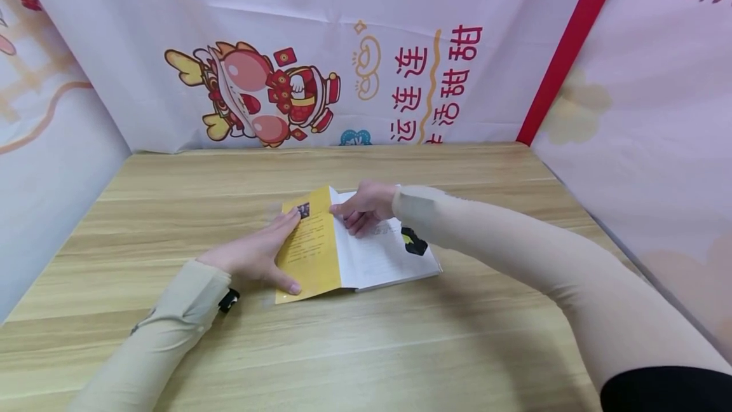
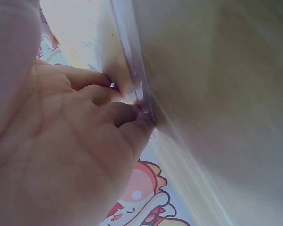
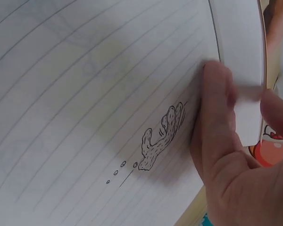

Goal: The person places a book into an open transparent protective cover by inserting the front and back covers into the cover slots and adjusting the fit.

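Observation:
An open book lies mid-table, with a yellow printed cover panel on its left and a lined white page on its right. My left hand rests on the yellow panel, thumb and fingers spread; its fingertips meet a clear plastic edge in the left wrist view. My right hand is at the fold beside the yellow panel. Its thumb touches the fold's edge and its other fingers curl over the page, with a white strip of the cover between them. The fingertips are partly blurred.
The wood-grain table extends around the book. A white printed cloth with a cartoon figure hangs along the far edge, and more cloth hangs at the sides. A small coral-like drawing is on the lined page.

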Demonstrator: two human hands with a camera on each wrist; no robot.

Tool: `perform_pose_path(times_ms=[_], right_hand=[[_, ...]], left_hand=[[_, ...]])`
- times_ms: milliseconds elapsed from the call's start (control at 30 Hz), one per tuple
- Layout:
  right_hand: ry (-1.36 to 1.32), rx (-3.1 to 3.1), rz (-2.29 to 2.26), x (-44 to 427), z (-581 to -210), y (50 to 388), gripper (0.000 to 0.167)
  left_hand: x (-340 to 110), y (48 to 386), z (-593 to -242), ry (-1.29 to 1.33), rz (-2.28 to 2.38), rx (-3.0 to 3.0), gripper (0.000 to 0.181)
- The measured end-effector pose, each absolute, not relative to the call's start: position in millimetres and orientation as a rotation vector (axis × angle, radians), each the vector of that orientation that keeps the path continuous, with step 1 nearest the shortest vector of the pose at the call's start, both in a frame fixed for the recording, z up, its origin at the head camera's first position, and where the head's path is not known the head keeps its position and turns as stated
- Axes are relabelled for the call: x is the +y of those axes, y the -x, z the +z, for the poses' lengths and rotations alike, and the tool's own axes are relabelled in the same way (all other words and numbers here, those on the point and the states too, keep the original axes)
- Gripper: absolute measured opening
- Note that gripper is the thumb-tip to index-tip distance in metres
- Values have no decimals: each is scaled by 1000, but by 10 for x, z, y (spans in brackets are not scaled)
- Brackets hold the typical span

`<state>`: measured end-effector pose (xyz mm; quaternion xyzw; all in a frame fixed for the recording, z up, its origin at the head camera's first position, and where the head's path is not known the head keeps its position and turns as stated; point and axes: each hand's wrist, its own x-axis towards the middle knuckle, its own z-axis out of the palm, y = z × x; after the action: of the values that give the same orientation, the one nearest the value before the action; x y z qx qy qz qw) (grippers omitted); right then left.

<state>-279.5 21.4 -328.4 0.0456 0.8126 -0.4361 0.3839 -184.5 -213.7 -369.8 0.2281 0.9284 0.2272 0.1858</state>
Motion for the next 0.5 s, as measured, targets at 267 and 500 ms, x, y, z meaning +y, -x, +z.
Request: perform_pose_path(times_ms=[267, 500], right_hand=[[-170, 2026, -1122, 204, -3250, 2831, 34], [-183, 2045, -1121, 196, -3262, 2812, 34]], left_hand=[[-2151, 1840, -3685, -654, 657, 2610, 143], [-2148, 1848, -3683, -645, 649, 2600, 143]])
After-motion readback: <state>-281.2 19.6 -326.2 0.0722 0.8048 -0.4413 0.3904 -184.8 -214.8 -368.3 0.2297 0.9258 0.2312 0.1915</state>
